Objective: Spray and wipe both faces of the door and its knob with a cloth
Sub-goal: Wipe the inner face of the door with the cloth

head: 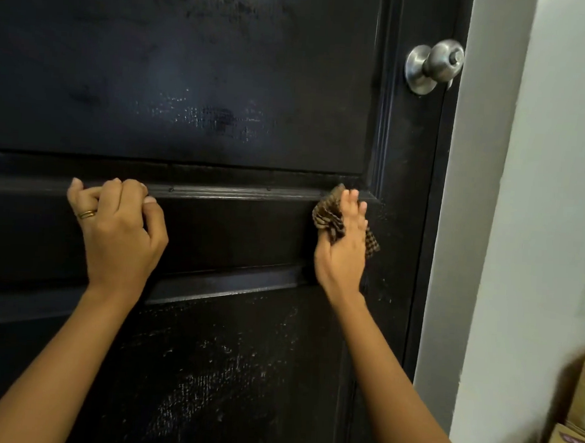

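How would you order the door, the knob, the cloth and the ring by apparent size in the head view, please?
1. door
2. knob and cloth: about alike. The cloth is bunched and partly hidden by the right hand, so I leave them unranked.
3. ring on the left hand

1. Home interior, at a room doorway.
2. Black painted panelled wooden door [224, 80] with raised mouldings, the usual domestic interior type.
3. Round brushed-steel knob [437, 64] with a small centre button, household room-lock style.
4. Plain white plastered wall [554, 169] just beside a pale grey door jamb [470, 198], dim indoor light.
5. Brown cardboard boxes [579, 441] stacked against the wall at lower right, which suggests home storage.
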